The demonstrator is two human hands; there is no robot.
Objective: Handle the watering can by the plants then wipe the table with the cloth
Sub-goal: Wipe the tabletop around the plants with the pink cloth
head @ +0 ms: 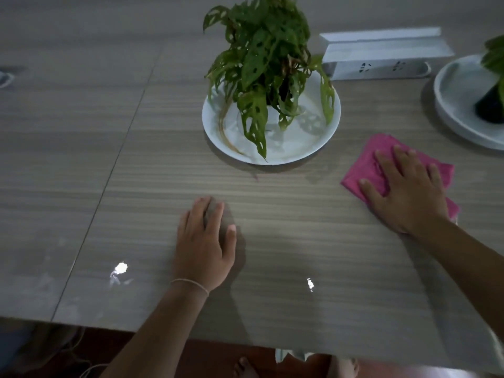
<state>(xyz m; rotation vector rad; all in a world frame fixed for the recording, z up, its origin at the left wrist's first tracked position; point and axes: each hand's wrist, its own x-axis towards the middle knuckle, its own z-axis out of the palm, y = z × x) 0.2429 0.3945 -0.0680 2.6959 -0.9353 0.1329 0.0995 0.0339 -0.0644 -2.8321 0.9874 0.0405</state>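
A pink cloth (365,162) lies flat on the wood-grain table (286,255) at the right. My right hand (406,189) presses down on it with fingers spread. My left hand (204,241) rests flat on the bare table nearer the front, holding nothing. A leafy green plant (264,55) stands in a white dish (297,148) just beyond both hands. No watering can is in view.
A second plant in a white dish (458,105) sits at the far right edge. A white power strip box (381,58) lies behind the plants. The table's front edge (245,342) runs across the bottom, with a bare foot below it.
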